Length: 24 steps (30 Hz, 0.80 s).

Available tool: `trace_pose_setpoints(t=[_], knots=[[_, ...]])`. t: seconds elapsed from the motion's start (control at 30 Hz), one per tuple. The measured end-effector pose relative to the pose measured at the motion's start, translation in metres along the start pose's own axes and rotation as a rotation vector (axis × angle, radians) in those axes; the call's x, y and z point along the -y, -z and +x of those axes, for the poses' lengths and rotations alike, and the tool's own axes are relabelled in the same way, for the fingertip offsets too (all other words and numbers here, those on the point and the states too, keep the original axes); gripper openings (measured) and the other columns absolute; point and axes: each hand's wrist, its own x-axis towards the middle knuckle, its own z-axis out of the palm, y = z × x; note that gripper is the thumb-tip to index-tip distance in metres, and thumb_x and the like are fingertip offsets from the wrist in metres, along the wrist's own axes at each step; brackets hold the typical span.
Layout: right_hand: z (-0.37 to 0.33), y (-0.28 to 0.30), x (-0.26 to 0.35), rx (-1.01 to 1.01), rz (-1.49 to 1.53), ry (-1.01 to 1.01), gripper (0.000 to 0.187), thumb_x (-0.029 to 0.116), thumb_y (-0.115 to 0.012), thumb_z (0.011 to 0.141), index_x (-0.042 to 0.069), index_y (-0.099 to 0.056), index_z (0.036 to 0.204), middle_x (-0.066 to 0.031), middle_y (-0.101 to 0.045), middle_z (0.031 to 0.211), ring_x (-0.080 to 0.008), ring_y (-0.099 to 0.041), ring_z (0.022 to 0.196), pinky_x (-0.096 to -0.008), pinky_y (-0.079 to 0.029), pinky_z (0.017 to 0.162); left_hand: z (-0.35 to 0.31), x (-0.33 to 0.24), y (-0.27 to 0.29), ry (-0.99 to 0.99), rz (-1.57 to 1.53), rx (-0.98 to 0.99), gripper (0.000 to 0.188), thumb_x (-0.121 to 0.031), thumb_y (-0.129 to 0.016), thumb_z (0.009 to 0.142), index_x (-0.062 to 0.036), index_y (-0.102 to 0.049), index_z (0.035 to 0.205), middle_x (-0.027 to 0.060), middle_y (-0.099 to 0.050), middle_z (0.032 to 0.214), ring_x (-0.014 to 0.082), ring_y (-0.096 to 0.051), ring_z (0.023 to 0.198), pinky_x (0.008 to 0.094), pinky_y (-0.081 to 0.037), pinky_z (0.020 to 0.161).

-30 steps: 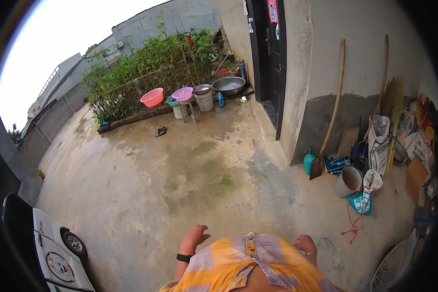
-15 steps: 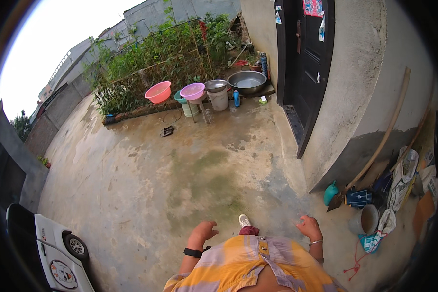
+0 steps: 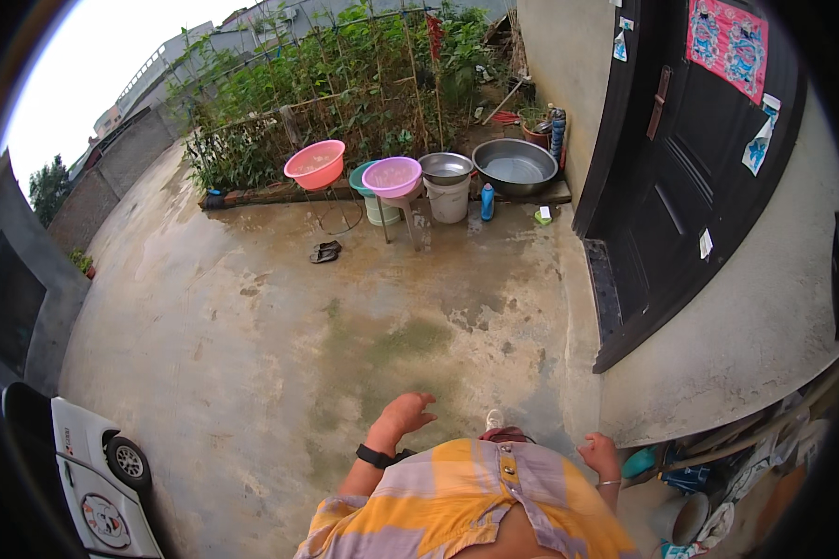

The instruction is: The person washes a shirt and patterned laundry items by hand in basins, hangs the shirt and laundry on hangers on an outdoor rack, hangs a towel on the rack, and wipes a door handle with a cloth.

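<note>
My left hand (image 3: 406,415), with a black band on its wrist, hangs in the air over the wet concrete, fingers loosely bent and apart, holding nothing. On the other side of my plaid shirt, my right hand (image 3: 600,454) swings low with a bracelet on the wrist. Its fingers are half curled and nothing shows in them. Both hands are apart from everything around. Well ahead stand a pink-orange basin (image 3: 314,166) on a wire stand, a purple basin (image 3: 392,175) on a stool, and a steel basin (image 3: 446,168) on a white bucket (image 3: 448,201).
A wide metal tub (image 3: 515,168) and a blue bottle (image 3: 488,202) are near the garden bed. Dark slippers (image 3: 325,252) lie on the concrete. At right are a black door (image 3: 667,196) and leaning tools. A white vehicle (image 3: 98,475) is parked at left.
I have stepped forward, so the basins and door appear nearer and larger. The tools at right have slid down and back in view. My right hand has dropped lower.
</note>
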Motion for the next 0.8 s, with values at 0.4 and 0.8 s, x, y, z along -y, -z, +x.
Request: trace_pose_setpoints(t=[0.4, 0.8], knots=[[0.51, -0.02, 0.253, 0.252, -0.324, 0.338, 0.037, 0.024, -0.068, 0.064, 0.002, -0.06, 0.093, -0.0186, -0.06, 0.091, -0.0322, -0.057, 0.088, -0.037, -0.046, 0.077, 0.224, 0.152, 0.203, 0.635, -0.047, -0.26, 0.036, -0.023, -0.067, 0.069, -0.0052, -0.057, 0.099, 0.0164, -0.061, 0.088, 0.0327, -0.058, 0.083, 0.0397, -0.047, 0.07], [0.813, -0.157, 0.643, 0.324, -0.225, 0.673, 0.034, 0.019, -0.066, 0.066, 0.002, -0.057, 0.094, -0.0172, -0.06, 0.086, -0.0332, -0.056, 0.084, -0.0395, -0.045, 0.073, 0.414, 0.471, 0.387, 0.773, -0.283, -0.288, 0.037, -0.023, -0.067, 0.069, -0.0047, -0.058, 0.1, 0.016, -0.062, 0.09, 0.0313, -0.059, 0.082, 0.0382, -0.047, 0.07]])
